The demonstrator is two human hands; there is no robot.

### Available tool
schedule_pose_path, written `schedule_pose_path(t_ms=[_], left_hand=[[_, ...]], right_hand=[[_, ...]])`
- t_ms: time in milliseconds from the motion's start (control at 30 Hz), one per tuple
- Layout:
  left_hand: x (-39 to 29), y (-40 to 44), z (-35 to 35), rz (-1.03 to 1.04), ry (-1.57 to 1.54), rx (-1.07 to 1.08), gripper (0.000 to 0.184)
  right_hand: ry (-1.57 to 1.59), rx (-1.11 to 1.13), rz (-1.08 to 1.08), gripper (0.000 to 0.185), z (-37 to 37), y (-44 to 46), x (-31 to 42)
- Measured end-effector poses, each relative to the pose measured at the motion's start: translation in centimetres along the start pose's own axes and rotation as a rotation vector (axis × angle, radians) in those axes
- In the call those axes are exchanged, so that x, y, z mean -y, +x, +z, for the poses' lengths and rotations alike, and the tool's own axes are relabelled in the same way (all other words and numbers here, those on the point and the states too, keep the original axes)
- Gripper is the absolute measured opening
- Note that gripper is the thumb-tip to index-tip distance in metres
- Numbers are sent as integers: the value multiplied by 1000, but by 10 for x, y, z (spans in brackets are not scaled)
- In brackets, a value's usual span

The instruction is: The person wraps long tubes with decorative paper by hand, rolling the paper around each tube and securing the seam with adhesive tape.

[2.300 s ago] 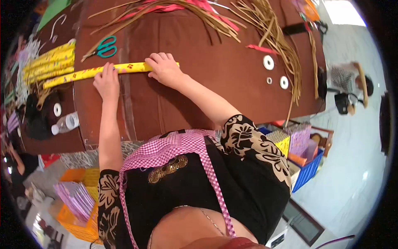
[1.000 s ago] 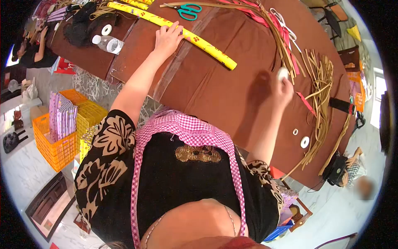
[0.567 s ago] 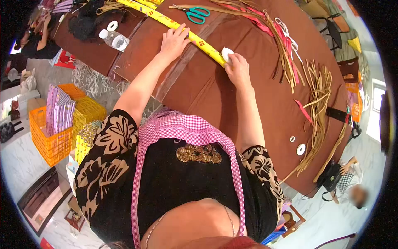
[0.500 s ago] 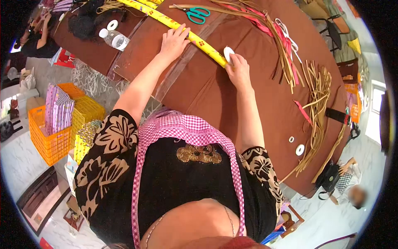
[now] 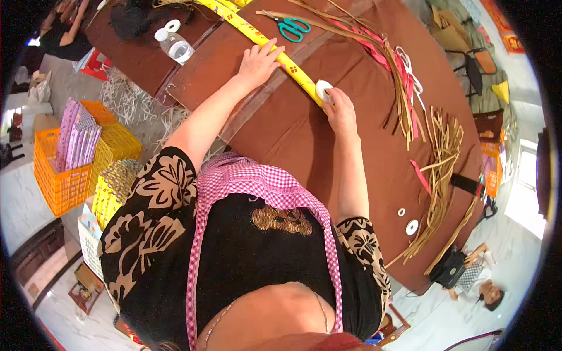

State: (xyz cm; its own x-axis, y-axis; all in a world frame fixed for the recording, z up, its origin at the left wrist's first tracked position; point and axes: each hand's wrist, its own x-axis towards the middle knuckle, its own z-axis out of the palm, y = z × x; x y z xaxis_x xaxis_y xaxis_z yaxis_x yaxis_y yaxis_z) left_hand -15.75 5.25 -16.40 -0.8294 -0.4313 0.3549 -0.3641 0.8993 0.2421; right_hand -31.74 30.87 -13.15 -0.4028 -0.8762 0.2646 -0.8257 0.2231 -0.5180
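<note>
A long yellow patterned roll [image 5: 303, 78] lies slantwise across the brown-covered table [image 5: 293, 137], running up past the top edge. My left hand [image 5: 257, 64] rests on it near the middle with its fingers stretched out over the top. At the near end of the roll, my right hand [image 5: 341, 111] is closed on a white tape roll [image 5: 324, 90], thumb and fingers around its lower edge. The right fingertips sit right by the yellow roll's end. Teal-handled scissors [image 5: 293, 29] lie beyond the roll.
Brown strips [image 5: 442, 169] and pink strips [image 5: 377, 42] lie on the right. A plastic bottle [image 5: 174, 47] stands at upper left. Smaller white rings [image 5: 412, 227] sit at lower right. Orange crates [image 5: 55, 187] hold wrapped rolls on the floor. A person [image 5: 477, 281] is at right.
The view has shifted slightly, so the table things appear moved. The tape roll shows more of its flat face now. Both hands keep about the same places on the yellow roll.
</note>
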Motion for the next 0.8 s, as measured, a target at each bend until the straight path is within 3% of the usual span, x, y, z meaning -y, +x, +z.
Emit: schedule_pose_path(t_ms=[133,233,300,333,433,500,567,600,700,733,767,800], left_hand=[[-7,-9,-17,15,34,-30,48],[-16,-28,-49,-26,-136,21,34],[-8,-46,-81,-26,-307,139,30],[-8,-48,-114,-86,-365,338,28],[21,-66,-158,-87,-548,362,29],[28,-69,-216,-108,-537,196,29],[24,-70,-283,-130,-478,-28,24],[21,-70,-314,-133,-482,-125,22],[2,-67,-397,-63,-369,-381,19],[-14,-72,-424,-32,-398,-429,22],[-28,-78,-446,33,-348,-551,34],[-43,-81,-461,111,-402,-765,22]], right_hand=[[-61,-119,-67,37,-6,-2,4],[228,-138,141,18,-30,-3,21],[-28,-143,-38,10,-56,-11,13],[-46,-156,-73,13,-74,-11,21],[-116,-115,-167,15,-126,-5,17],[-117,-107,-143,21,-178,6,37],[-147,-307,-147,39,-220,15,73],[-248,-398,-129,37,-241,20,92],[-325,-512,-455,26,-301,34,100],[-126,-595,-462,27,-312,34,118],[-412,-566,-795,47,-343,37,102],[-410,-568,-792,47,-381,3,84]])
